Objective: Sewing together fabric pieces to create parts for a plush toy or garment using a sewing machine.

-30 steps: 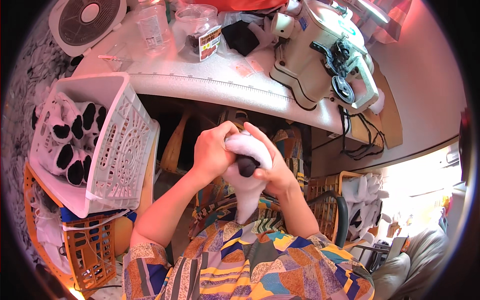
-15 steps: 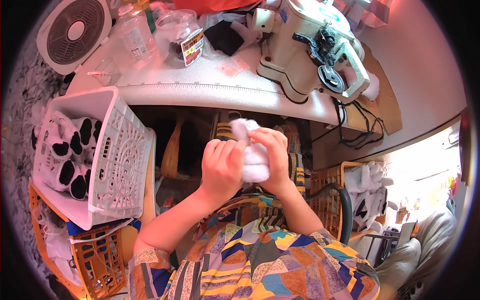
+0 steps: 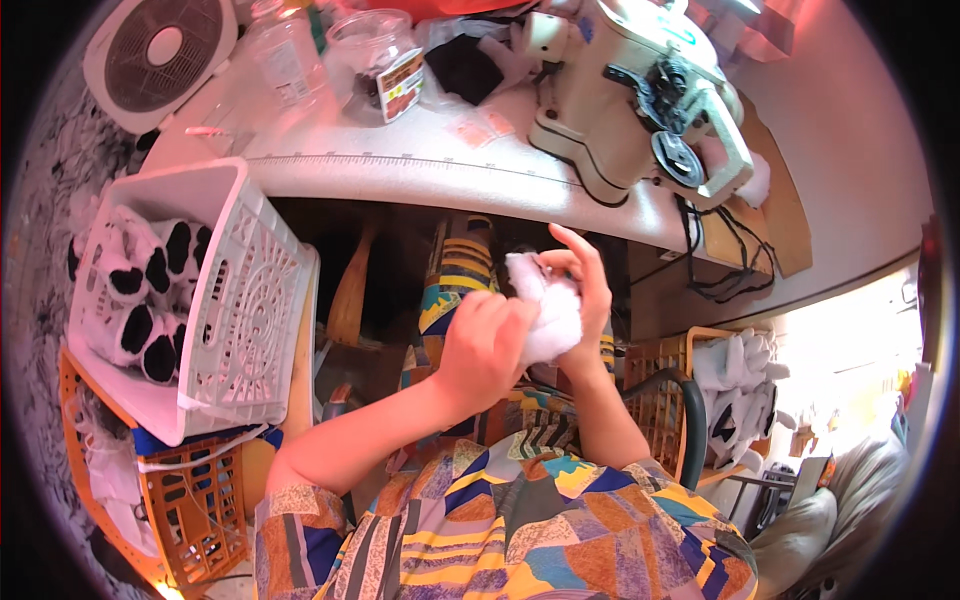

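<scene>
A small fluffy white plush piece (image 3: 553,318) is held between my hands, above my lap and just in front of the table edge. My left hand (image 3: 484,345) is closed, its fingers pressed against the near left side of the piece. On the other side my right hand (image 3: 588,290) grips it, index finger lifted and the other fingers bent over it. The fingertips of my left hand are partly hidden by the hand itself. A pinkish, flatter end of the plush sticks out at the top, away from me.
A white plastic basket (image 3: 245,330) of black-and-white plush pieces stands at left, above an orange crate (image 3: 205,510). A sewing machine (image 3: 625,110) sits on the white table (image 3: 400,185), beside clear jars (image 3: 370,45) and a fan (image 3: 160,60). Another orange crate (image 3: 655,385) is at right.
Both hands and the plush piece have shifted right, and the piece is tilted differently. My right index finger has lifted off it. The view has moved slightly.
</scene>
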The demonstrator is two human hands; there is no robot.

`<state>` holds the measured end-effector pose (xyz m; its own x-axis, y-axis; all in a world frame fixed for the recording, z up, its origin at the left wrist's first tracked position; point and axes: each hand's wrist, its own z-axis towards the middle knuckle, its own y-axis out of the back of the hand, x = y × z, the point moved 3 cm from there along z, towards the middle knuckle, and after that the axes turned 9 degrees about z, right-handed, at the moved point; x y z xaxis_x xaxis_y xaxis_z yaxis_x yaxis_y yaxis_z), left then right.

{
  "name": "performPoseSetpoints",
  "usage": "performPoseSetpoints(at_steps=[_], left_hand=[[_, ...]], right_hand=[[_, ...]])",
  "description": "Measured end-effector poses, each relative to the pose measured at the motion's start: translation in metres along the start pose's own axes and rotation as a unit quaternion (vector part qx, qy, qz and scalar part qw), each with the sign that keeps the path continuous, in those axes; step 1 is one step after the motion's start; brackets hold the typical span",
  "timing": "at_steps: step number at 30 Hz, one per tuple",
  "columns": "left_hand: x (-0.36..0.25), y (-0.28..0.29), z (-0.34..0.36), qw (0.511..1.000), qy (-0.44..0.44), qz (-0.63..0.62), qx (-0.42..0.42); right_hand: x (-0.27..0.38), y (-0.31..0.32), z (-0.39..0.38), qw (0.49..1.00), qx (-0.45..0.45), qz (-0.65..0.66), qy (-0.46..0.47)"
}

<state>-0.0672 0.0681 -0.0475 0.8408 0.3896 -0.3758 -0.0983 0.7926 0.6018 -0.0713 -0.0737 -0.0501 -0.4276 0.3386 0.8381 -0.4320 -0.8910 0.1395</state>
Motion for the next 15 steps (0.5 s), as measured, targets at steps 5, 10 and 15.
performPoseSetpoints(at_steps=[5, 10, 15], left_hand=[[0.041, 0.001, 0.012, 0.988, 0.141, -0.033, 0.054], [0.049, -0.008, 0.01, 0.936, 0.246, -0.217, 0.125], [0.053, -0.007, 0.007, 0.934, 0.243, -0.205, 0.164]], right_hand=[[-0.006, -0.007, -0.015, 0.913, 0.097, 0.301, -0.259], [-0.01, -0.022, -0.024, 0.755, 0.144, 0.538, -0.346], [-0.003, -0.024, -0.027, 0.733, 0.17, 0.561, -0.345]])
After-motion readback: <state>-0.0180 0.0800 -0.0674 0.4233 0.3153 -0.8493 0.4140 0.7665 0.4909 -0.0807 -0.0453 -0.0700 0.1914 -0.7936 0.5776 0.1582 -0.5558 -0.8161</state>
